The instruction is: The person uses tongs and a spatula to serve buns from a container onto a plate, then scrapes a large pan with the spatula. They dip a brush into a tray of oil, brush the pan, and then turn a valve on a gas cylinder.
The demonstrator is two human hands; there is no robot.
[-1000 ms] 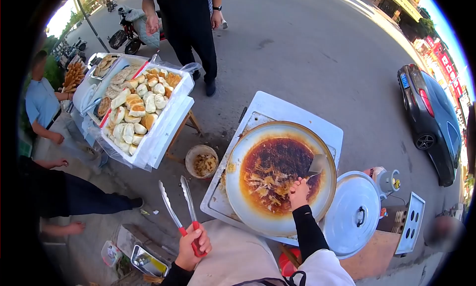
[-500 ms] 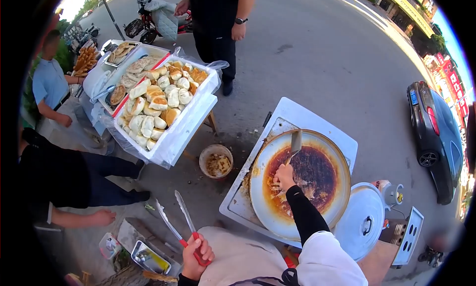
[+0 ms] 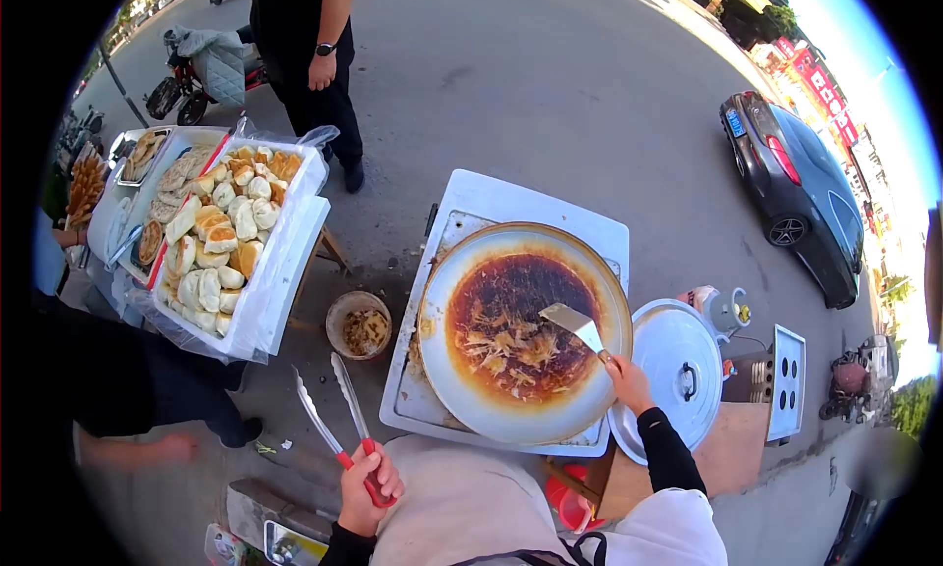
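My left hand [image 3: 368,489] is closed round the red handles of metal tongs [image 3: 346,414]; their arms stand apart with nothing between them. At the right edge of a large round pan [image 3: 447,271], my right hand [image 3: 632,381] grips the handle of a metal spatula [image 3: 578,326]. The flat blade reaches over the pan's right side and points left. Dark brown residue covers the pan's middle, and pale, flaky scraps [image 3: 506,350] lie in its lower part. A white stove top [image 3: 471,195] carries the pan.
Left stands a white box [image 3: 295,208] of filled buns, beside trays of flatbreads. A bucket [image 3: 359,325] with scraps sits between box and stove. A large lid [image 3: 668,340] lies right of the pan. Two people stand nearby, one behind the box [image 3: 305,55]; a car [image 3: 796,188] is parked right.
My right hand has drawn back from the pan's middle to its right edge, and the spatula now points left. Scraps show in the pan. The whole view has shifted; the tongs stay in my left hand.
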